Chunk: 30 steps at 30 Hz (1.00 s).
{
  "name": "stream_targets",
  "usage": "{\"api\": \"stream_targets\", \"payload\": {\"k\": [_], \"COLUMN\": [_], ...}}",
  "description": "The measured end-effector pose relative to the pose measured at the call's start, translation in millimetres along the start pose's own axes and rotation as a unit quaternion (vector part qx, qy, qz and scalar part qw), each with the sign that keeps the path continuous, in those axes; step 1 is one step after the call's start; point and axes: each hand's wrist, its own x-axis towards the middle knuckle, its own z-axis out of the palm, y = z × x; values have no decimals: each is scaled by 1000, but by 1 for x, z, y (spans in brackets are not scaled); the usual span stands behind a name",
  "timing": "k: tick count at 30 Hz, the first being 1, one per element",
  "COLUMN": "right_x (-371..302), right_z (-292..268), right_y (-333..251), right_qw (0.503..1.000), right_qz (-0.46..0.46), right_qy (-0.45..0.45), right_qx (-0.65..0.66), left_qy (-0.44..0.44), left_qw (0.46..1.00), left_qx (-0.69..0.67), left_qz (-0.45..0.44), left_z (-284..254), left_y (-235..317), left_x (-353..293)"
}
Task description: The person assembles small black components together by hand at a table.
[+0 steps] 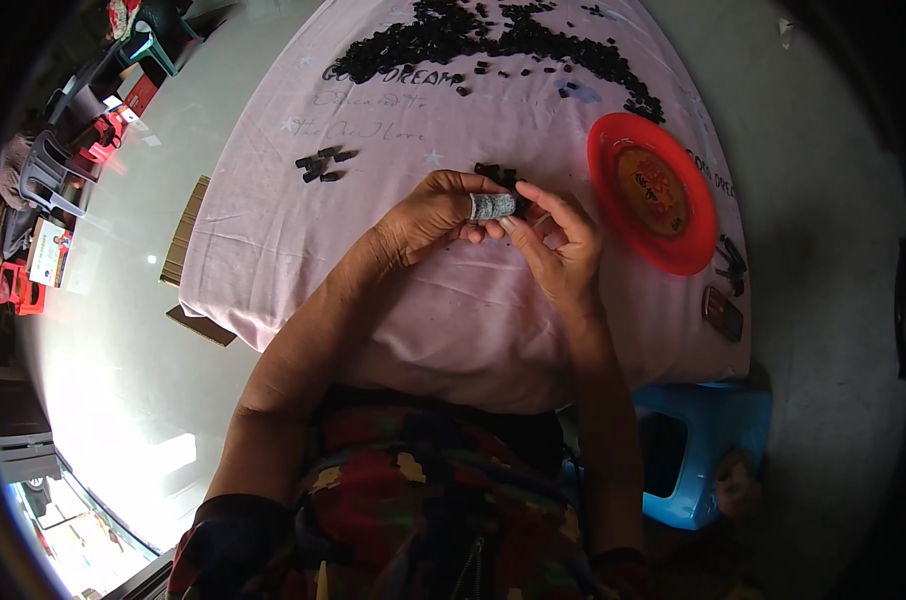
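Far left, on the floor beside the grey plastic chairs, sits a flat rectangular package (49,252), white with orange and blue patches on its face. Up by the red stools, a small white label or card (113,102) shows, too small to make out. On the pink cloth, a round gold label (652,190) fills the middle of the red plate.
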Motion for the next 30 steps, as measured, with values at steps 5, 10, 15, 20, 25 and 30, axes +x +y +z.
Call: {"api": "stream_targets", "payload": {"k": [5, 10, 15, 20, 25, 30], "right_x": [-2, 0, 0, 2, 2, 2], "right_z": [-3, -3, -2, -2, -6, -8], "right_y": [4, 2, -1, -1, 3, 5], "right_qw": [999, 994, 987, 982, 972, 968], "right_qz": [-22, -69, -71, -78, -141, -159], "right_qy": [2, -9, -19, -10, -8, 3], "right_qx": [-35, -80, -143, -172, -188, -193], "left_qy": [20, 5, 23, 21, 32, 18], "left_qw": [1000, 999, 998, 995, 994, 993], "left_qx": [-5, 32, 42, 81, 97, 101], "left_qz": [-9, 12, 28, 47, 41, 49], "left_z": [8, 3, 6, 2, 11, 10], "left_y": [4, -2, -3, -7, 1, -1], "left_x": [0, 3, 4, 6, -2, -3]}}
